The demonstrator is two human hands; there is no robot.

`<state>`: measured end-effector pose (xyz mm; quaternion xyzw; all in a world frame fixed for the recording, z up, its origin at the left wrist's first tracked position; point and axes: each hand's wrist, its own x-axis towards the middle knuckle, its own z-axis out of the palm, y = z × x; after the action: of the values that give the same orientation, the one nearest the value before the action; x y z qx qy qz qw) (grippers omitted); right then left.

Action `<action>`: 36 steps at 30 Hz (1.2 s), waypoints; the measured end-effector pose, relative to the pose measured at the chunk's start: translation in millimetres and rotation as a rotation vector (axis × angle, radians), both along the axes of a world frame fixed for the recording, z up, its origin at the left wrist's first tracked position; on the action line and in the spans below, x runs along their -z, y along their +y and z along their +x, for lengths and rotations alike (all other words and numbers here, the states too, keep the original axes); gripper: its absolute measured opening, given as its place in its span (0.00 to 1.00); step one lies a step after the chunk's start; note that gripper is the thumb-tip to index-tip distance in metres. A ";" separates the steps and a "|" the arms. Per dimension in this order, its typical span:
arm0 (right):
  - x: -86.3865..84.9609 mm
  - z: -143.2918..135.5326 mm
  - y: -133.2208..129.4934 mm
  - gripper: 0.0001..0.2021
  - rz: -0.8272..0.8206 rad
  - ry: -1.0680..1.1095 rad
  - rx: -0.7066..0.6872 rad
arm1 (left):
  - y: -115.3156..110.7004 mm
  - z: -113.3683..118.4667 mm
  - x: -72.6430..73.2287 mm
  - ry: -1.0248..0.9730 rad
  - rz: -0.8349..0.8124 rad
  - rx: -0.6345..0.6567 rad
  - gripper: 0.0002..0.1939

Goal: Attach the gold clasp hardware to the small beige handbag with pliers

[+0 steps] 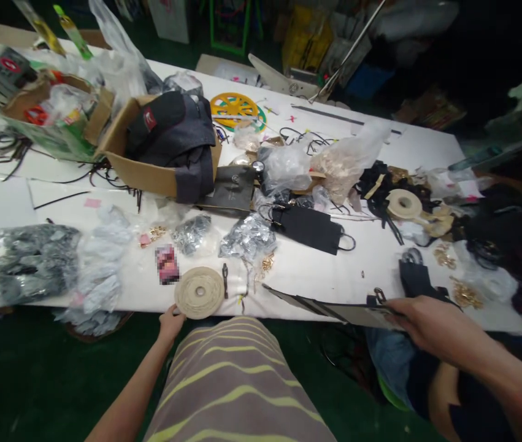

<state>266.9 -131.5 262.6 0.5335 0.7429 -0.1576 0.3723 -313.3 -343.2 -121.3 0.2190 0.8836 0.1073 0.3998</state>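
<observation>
My left hand (171, 322) is closed at the lower left rim of a flat beige roll of tape (199, 293), at the table's front edge. On the right, the fingers of my right hand (419, 319) are closed on one end of a long, thin dark panel (329, 309). The panel slants along the front edge, its far end pointing left. A small dark buckle (379, 295) shows by the right fingertips. Beside the roll lies a narrow dark clip-like piece (225, 281), and a pixelated reddish packet (167, 264) is just behind it.
A cardboard box (150, 172) with dark cloth stands at the back left. Bags of silvery parts (248, 238), a black handled bag piece (311, 228) and gold hardware (465, 293) cover the white table (288, 264). A seated person in jeans (387, 353) is close on the right.
</observation>
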 end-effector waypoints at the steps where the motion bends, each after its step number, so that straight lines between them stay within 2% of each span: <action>1: 0.0 -6.5 3.8 0.16 -0.029 0.006 0.006 | 0.1 -2.0 -4.3 -0.020 -0.008 -0.002 0.31; 6: 8.1 -31.5 16.5 0.16 -0.072 0.076 -0.078 | 6.2 -9.2 -20.9 -0.028 -0.054 0.008 0.33; 9: 14.6 -34.3 16.4 0.15 -0.081 0.110 -0.165 | 8.0 -1.5 -30.1 0.050 -0.023 0.020 0.33; 11: 17.0 -33.7 14.1 0.16 -0.078 0.126 -0.211 | 8.1 11.1 -37.2 0.080 0.089 0.079 0.32; 13: 17.6 -33.0 11.1 0.17 -0.068 0.134 -0.232 | 9.5 25.2 -42.9 0.108 0.269 0.197 0.31; 15: 17.3 -32.1 7.4 0.17 -0.060 0.127 -0.233 | 12.6 33.8 -43.9 0.164 0.392 0.286 0.32; 16: 17.1 -31.3 5.0 0.18 -0.056 0.119 -0.226 | 14.3 34.0 -42.0 0.191 0.388 0.282 0.33; 18: 16.9 -28.4 -1.6 0.18 -0.048 0.105 -0.191 | 15.9 25.3 -34.0 0.221 0.260 0.181 0.35; 21: 15.5 -20.8 -16.5 0.17 -0.015 0.121 -0.128 | 10.3 -1.9 -18.3 0.202 0.069 0.054 0.33; 25: 4.0 -13.0 -32.6 0.13 0.033 0.156 -0.080 | -7.1 -28.7 -5.3 0.148 0.046 0.097 0.30; 28: -9.7 -18.7 -27.3 0.14 0.012 0.136 -0.099 | -14.6 -29.7 0.0 0.119 0.068 0.130 0.32; 31: -16.7 -32.8 -9.7 0.14 -0.035 0.094 -0.158 | -15.1 -23.8 5.8 0.122 0.089 0.148 0.33; 34: -9.5 -42.8 8.1 0.16 -0.089 0.066 -0.220 | -18.3 -17.2 11.5 0.141 0.097 0.160 0.35; 36: 1.2 -44.3 16.2 0.17 -0.064 0.132 -0.260 | -24.2 -12.0 14.3 0.140 0.093 0.172 0.37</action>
<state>222.6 -115.3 261.4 0.4091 0.8233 -0.1662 0.3567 -325.2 -367.3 -135.5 0.3195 0.8812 0.0981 0.3344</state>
